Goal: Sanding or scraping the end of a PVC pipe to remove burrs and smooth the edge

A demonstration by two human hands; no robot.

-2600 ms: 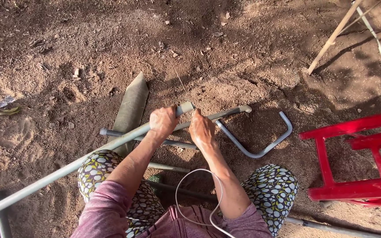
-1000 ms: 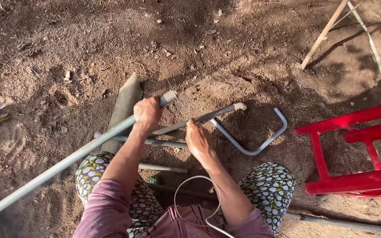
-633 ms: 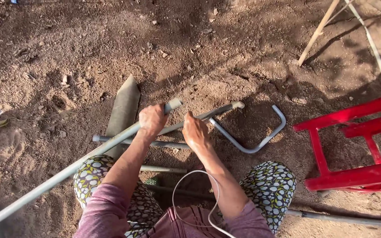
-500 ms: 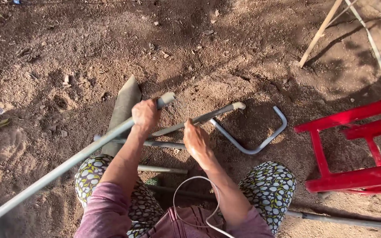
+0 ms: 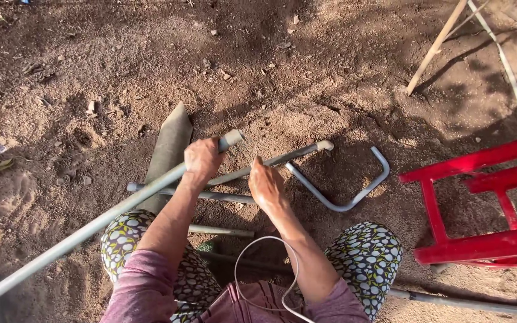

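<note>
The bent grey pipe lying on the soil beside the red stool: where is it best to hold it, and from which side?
Grip the bent grey pipe at its curved bottom, coming from above. That bend lies on open soil, while its left leg runs close under the right hand and the other pipes.

I see bare sandy ground (image 5: 330, 72) carrying a bent grey tube (image 5: 354, 200), a flat olive slat (image 5: 172, 149), thin straight rods (image 5: 210, 195), a red plastic stool (image 5: 480, 203) at right, and scattered pebbles (image 5: 91, 107).
</note>
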